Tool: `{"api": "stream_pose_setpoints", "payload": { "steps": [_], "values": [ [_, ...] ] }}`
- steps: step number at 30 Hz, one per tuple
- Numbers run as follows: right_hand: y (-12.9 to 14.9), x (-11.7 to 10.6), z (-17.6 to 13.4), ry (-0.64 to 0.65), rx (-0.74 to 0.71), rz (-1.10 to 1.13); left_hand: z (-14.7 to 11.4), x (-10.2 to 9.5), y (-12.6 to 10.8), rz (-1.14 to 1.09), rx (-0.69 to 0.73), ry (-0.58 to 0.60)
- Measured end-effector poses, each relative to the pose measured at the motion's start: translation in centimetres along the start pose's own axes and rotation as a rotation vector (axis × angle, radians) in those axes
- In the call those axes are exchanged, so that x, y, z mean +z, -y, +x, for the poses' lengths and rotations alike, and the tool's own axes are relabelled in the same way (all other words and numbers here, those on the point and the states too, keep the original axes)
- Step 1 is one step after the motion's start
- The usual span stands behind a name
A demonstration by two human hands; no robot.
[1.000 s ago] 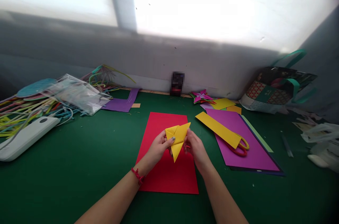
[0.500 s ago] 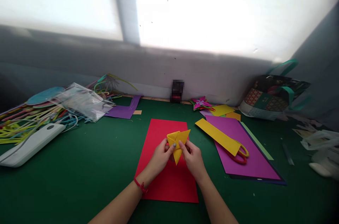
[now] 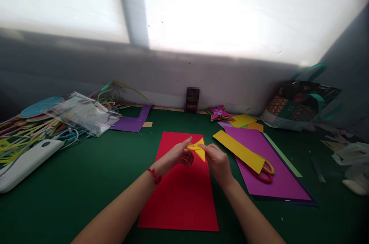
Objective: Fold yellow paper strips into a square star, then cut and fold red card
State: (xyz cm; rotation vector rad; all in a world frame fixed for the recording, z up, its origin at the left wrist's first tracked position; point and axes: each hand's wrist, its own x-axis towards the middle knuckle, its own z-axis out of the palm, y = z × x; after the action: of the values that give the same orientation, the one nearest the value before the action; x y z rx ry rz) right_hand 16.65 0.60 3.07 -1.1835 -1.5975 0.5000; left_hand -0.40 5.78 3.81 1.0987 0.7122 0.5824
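A small piece of folded yellow paper (image 3: 200,152) with pointed corners is held up over a red sheet (image 3: 181,198). My right hand (image 3: 216,160) pinches its right side between thumb and fingers. At its left edge, my left hand (image 3: 180,154) grips it with the thumb stretched along the top and the other fingers curled below. A red bracelet (image 3: 155,176) circles my left wrist. The fingertips hide part of the folds.
Right of the red sheet lie a yellow paper strip (image 3: 238,150), scissors (image 3: 266,176) partly beneath it and purple sheets (image 3: 276,182). Paper stars (image 3: 219,113) and a bag (image 3: 296,105) stand at the back. A white device (image 3: 31,163) and pipe cleaners (image 3: 14,144) lie left.
The yellow folded paper has turned and tilted, and now shows a different side. My left hand has shifted its hold to the paper's left edge. The view has moved slightly.
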Motion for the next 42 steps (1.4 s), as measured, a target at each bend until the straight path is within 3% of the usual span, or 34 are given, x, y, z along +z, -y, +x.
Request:
{"api": "stream_pose_setpoints", "payload": {
  "steps": [4,6,10,12,14,23,28,31,36,39,42],
  "values": [
    [-1.8,0.4,0.2,0.134,-0.023,0.034,1.1,-0.9,1.5,0.0,0.077,-0.046],
    [-2.3,0.9,0.2,0.117,0.029,0.109,1.4,-1.1,1.9,0.026,0.119,-0.086],
    [-3.2,1.8,0.2,-0.085,0.331,0.357,1.8,-1.2,2.4,0.054,0.19,-0.147],
    [-3.7,2.0,0.3,-0.044,0.5,0.484,2.0,-1.3,2.8,0.07,0.195,-0.161],
    [-4.1,2.1,0.3,0.062,0.575,0.539,2.1,-1.3,3.2,0.096,0.197,-0.177],
    [-3.9,2.0,0.3,0.168,0.501,0.465,2.1,-1.0,3.9,0.288,0.333,-0.257],
    [-3.1,1.0,0.7,0.287,0.415,0.334,1.8,-1.4,2.3,0.343,0.282,-0.161],
    [-1.9,0.3,1.0,0.231,0.394,0.234,1.2,-1.3,0.9,0.311,0.258,-0.153],
    [0.4,-0.2,1.6,0.01,0.579,0.465,0.2,-0.4,-1.0,0.106,0.31,-0.368],
    [1.0,0.3,1.5,-0.037,0.689,0.587,0.1,0.4,-0.9,0.02,0.355,-0.484],
    [1.3,1.4,0.7,-0.036,0.69,0.63,0.2,1.7,-0.2,0.056,0.396,-0.483]
  ]
}}
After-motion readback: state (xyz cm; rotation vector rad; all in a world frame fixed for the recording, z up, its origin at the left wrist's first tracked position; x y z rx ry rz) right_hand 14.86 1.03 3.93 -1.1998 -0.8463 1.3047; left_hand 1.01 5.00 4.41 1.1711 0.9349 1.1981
